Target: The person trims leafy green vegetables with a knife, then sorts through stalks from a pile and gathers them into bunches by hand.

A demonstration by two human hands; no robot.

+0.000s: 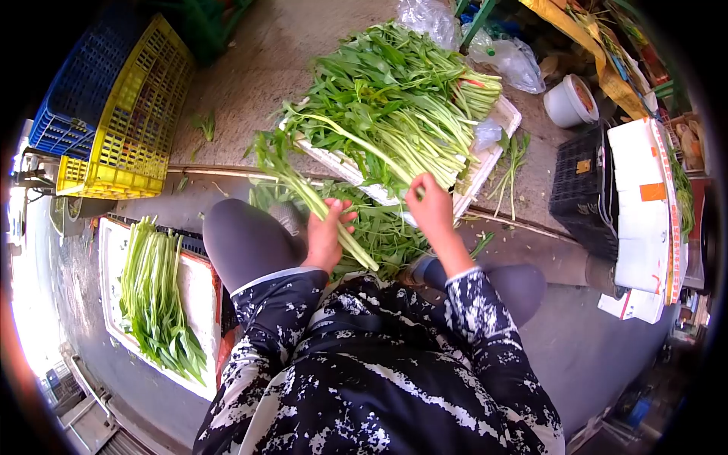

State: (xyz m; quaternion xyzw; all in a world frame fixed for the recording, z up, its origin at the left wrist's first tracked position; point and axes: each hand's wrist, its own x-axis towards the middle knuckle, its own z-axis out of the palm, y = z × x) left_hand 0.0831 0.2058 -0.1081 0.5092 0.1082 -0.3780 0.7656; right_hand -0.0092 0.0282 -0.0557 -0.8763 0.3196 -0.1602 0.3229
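Note:
My left hand [327, 236] is closed around a small bunch of water spinach stalks [305, 191], leaves pointing away from me and cut ends toward my lap. To its right, my right hand [432, 208] pinches the stem end of a single long water spinach stalk [353, 140], whose far part stretches left across the front of the pile. That big water spinach pile [387, 91] lies on a white foam tray [509, 117], with its stem ends to the right. Between my knees, loose leafy stalks [394, 236] lie below both hands.
Left of my leg, another foam box [111, 292] holds neatly laid greens [155, 292]. Yellow [144, 106] and blue crates [76, 83] stand at the far left. On the right are a white bucket [570, 101], a black crate [580, 178] and white foam boxes [637, 205].

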